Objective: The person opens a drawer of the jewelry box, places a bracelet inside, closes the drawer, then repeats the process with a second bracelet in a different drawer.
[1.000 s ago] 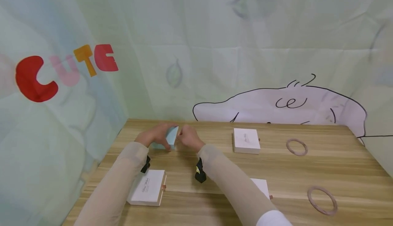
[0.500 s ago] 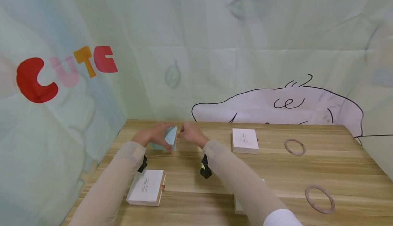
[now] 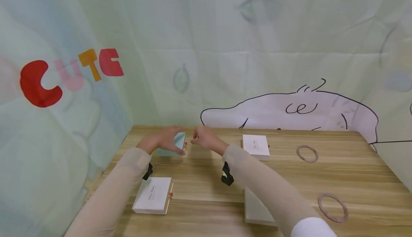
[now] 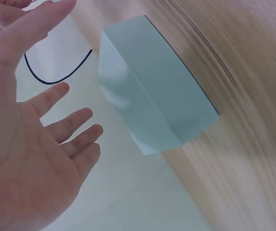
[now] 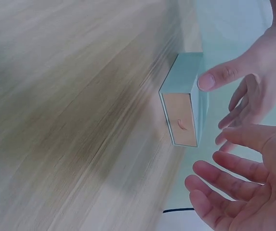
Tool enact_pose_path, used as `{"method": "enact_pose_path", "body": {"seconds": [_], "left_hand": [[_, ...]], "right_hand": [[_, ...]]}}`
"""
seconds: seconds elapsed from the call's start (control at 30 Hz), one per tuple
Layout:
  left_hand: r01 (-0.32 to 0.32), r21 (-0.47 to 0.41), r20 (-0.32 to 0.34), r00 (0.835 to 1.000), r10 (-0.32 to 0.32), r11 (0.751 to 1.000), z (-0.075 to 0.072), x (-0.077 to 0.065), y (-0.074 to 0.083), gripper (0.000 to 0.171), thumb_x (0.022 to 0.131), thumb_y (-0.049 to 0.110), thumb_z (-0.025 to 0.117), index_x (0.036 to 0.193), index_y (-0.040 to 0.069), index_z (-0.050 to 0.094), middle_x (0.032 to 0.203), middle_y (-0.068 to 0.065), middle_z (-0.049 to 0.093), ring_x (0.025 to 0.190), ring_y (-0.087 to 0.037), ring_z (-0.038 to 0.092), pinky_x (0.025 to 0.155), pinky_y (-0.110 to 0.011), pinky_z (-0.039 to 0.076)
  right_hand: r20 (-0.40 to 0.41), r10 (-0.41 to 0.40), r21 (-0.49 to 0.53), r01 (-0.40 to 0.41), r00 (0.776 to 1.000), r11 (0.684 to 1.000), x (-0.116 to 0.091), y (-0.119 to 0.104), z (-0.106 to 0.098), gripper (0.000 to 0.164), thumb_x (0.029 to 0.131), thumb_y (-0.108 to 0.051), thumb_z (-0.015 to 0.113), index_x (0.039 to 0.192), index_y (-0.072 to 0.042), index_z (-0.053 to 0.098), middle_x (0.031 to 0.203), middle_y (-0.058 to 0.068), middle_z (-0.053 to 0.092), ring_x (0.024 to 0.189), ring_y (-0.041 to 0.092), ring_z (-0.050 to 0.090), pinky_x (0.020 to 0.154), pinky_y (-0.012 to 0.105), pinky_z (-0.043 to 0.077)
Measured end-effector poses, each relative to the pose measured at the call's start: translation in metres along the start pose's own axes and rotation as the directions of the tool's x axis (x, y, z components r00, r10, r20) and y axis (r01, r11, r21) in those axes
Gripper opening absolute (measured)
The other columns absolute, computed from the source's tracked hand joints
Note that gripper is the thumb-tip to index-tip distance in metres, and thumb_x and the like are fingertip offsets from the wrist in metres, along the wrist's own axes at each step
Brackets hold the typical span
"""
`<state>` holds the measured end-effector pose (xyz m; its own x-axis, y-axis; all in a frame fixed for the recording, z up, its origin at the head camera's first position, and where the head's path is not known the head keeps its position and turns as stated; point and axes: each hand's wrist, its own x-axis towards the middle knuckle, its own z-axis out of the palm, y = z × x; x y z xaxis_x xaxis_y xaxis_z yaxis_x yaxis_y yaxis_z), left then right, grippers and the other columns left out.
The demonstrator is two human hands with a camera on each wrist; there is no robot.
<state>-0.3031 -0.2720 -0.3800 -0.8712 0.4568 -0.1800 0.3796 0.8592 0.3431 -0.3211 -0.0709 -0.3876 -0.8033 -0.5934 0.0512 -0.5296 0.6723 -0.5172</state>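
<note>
Just drew R grip loose & empty, back from blue box. Leaves drawer front unpinched, w/ L grip wide by box.

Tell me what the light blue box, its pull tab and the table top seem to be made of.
Light blue box: probably stiff cardboard, smooth and matte, with flat faces and crisp edges.
Pull tab: perhaps ribbon or thin leather, a small, curved, brownish strip; too small to judge its finish.
Table top: wood or wood-look laminate, seemingly low-sheen, with streaky grain.

pale blue box, black-lettered white boxes, streaked tan table
</note>
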Motion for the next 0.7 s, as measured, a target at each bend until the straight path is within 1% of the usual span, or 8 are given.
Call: {"method": "enact_pose_path", "body": {"seconds": [0.2, 0.37, 0.5, 0.6, 0.7], "left_hand": [[-0.019, 0.006, -0.007, 1.000, 0.019, 1.000, 0.000, -0.001, 0.003, 0.097, 0.080, 0.044, 0.081, 0.152, -0.001, 0.035, 0.152, -0.025, 0.037, 0.139, -0.046, 0.031, 0.108, -0.062, 0.029], [-0.036, 0.016, -0.007, 0.999, 0.036, 0.999, -0.002, -0.005, 0.010, 0.095, 0.082, 0.047, 0.078, 0.153, 0.000, 0.035, 0.153, -0.022, 0.038, 0.139, -0.044, 0.033, 0.108, -0.060, 0.030], [-0.050, 0.010, -0.002, 0.999, 0.050, 0.999, -0.004, -0.007, 0.017, 0.094, 0.083, 0.048, 0.077, 0.153, 0.002, 0.036, 0.153, -0.020, 0.039, 0.139, -0.042, 0.034, 0.107, -0.060, 0.031], [-0.072, 0.022, -0.002, 0.997, 0.072, 0.997, -0.004, -0.007, 0.022, 0.093, 0.083, 0.048, 0.077, 0.153, 0.001, 0.036, 0.152, -0.020, 0.040, 0.137, -0.042, 0.037, 0.106, -0.060, 0.033], [-0.083, 0.033, 0.000, 0.997, 0.083, 0.996, -0.003, -0.005, 0.025, 0.093, 0.083, 0.048, 0.077, 0.153, 0.003, 0.036, 0.153, -0.018, 0.040, 0.138, -0.040, 0.037, 0.106, -0.058, 0.034]], "right_hand": [[0.012, -0.040, -0.003, 0.040, 0.999, 0.999, -0.011, 0.001, -0.006, 0.019, 0.091, -0.016, 0.072, 0.096, 0.002, 0.071, 0.089, 0.009, 0.069, 0.077, 0.019, 0.062, 0.069, 0.031, 0.050], [0.022, -0.051, 0.005, 0.050, 0.998, 0.999, -0.019, 0.003, -0.011, 0.020, 0.093, -0.017, 0.071, 0.099, 0.002, 0.068, 0.092, 0.010, 0.068, 0.081, 0.019, 0.062, 0.071, 0.031, 0.050], [0.027, -0.053, 0.021, 0.052, 0.998, 0.998, -0.026, 0.006, -0.015, 0.018, 0.093, -0.016, 0.071, 0.099, 0.001, 0.068, 0.092, 0.010, 0.068, 0.081, 0.019, 0.061, 0.070, 0.030, 0.050], [0.021, -0.063, 0.025, 0.063, 0.998, 0.998, -0.030, 0.009, -0.017, 0.018, 0.093, -0.015, 0.071, 0.098, 0.001, 0.069, 0.092, 0.010, 0.067, 0.081, 0.019, 0.061, 0.069, 0.030, 0.050], [0.011, -0.076, 0.023, 0.075, 0.997, 0.997, -0.034, 0.013, -0.019, 0.017, 0.093, -0.015, 0.071, 0.098, 0.001, 0.069, 0.092, 0.010, 0.067, 0.082, 0.020, 0.061, 0.071, 0.031, 0.051]]}}
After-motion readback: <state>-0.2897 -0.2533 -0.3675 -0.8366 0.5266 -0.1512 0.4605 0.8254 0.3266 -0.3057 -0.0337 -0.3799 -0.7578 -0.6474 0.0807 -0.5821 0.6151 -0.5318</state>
